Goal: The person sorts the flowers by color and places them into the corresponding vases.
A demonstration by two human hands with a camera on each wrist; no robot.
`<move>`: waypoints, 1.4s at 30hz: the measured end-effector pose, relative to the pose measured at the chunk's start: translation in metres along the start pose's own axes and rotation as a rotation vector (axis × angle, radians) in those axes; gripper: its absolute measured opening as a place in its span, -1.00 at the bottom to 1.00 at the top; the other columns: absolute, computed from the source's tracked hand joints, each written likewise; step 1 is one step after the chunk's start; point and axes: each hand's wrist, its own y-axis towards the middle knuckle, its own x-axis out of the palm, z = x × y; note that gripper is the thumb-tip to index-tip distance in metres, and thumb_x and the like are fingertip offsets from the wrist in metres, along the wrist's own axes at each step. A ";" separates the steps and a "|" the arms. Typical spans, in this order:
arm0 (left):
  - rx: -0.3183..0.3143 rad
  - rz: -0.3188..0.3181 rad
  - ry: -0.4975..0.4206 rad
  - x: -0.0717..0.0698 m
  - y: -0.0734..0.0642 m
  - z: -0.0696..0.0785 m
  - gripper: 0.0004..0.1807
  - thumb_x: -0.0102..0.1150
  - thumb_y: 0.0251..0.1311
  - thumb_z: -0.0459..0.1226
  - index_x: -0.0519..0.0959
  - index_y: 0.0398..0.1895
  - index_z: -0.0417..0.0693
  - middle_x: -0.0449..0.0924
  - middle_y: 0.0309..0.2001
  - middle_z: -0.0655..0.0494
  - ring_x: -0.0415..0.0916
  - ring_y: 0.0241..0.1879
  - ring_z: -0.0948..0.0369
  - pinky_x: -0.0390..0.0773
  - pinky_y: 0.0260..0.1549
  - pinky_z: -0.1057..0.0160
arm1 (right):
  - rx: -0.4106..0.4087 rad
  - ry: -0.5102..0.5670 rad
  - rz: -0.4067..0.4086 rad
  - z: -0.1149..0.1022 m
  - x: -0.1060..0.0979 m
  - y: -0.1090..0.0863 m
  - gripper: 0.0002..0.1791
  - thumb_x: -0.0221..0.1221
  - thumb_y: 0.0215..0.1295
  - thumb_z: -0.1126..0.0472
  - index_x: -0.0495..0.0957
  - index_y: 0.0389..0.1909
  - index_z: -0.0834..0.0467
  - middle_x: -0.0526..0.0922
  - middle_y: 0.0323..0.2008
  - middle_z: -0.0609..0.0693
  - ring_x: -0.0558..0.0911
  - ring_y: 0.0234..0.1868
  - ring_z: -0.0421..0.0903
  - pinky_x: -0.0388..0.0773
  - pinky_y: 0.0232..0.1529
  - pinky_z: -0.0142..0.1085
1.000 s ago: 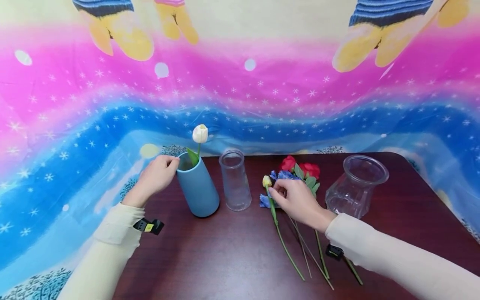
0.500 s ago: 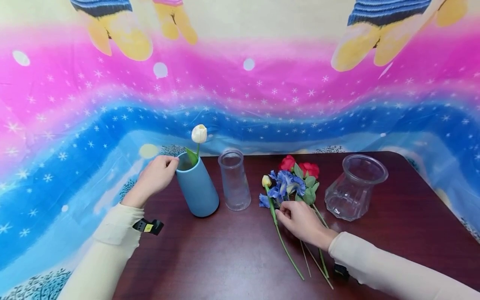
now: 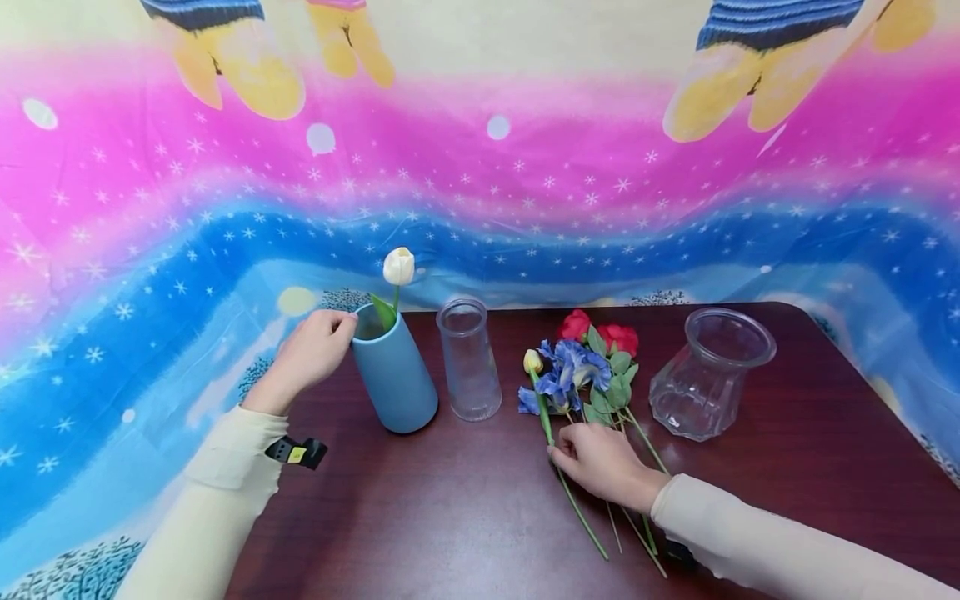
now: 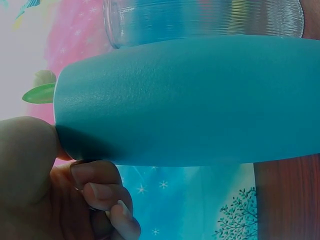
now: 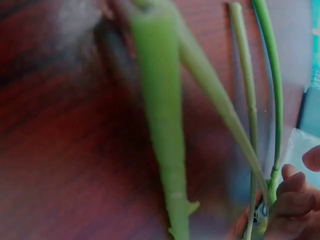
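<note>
My left hand (image 3: 315,346) holds the mouth of a tall blue vase (image 3: 396,379), its thumb at the rim and its other fingers curled by the outer wall. The vase tilts toward that hand in the head view; a white tulip (image 3: 399,267) with a green leaf stands in it. My right hand (image 3: 607,462) is low over the flower stems, its fingertips right at the stem of a pale yellow tulip (image 3: 533,361). In the right wrist view its fingers (image 5: 295,202) are bent beside the green stem (image 5: 276,100), with a gap to the thumb.
Blue flowers (image 3: 570,371) and red flowers (image 3: 619,338) with green leaves (image 3: 618,390) lie beside the tulip, stems toward me. A clear narrow glass vase (image 3: 471,367) stands between the blue vase and the flowers. A wide-mouthed glass vase (image 3: 701,383) stands to their right on the dark table (image 3: 420,517).
My right hand has drawn back toward me, from over the blue flowers down to the tulip's stem, uncovering the blossoms. The left hand and blue vase have stayed put.
</note>
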 end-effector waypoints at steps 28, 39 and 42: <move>0.002 -0.014 -0.010 0.001 0.000 -0.001 -0.50 -0.38 0.53 -0.02 0.25 -0.62 0.02 0.23 -0.63 0.10 0.19 -0.64 0.12 0.26 -0.62 0.21 | -0.076 -0.192 -0.080 -0.016 0.009 0.003 -0.57 0.29 0.33 0.09 0.41 -0.70 0.05 0.44 -0.73 -0.01 0.53 -0.66 0.03 0.44 -0.63 -0.01; 0.005 -0.014 -0.008 0.000 0.000 0.000 -0.51 -0.36 0.54 -0.05 0.25 -0.63 0.03 0.24 -0.63 0.10 0.19 -0.64 0.12 0.27 -0.61 0.20 | 0.084 -0.078 -0.213 -0.017 0.003 0.011 -0.55 0.27 0.35 0.11 0.38 -0.73 0.02 0.42 -0.73 -0.09 0.48 -0.61 -0.12 0.42 -0.55 -0.09; 0.003 -0.016 -0.008 -0.001 0.000 0.000 -0.50 -0.35 0.54 -0.04 0.25 -0.64 0.03 0.24 -0.63 0.10 0.19 -0.64 0.11 0.27 -0.62 0.20 | 0.097 -0.039 -0.209 -0.016 0.002 0.012 -0.51 0.27 0.35 0.11 0.36 -0.77 0.01 0.37 -0.77 -0.12 0.43 -0.64 -0.16 0.36 -0.57 -0.16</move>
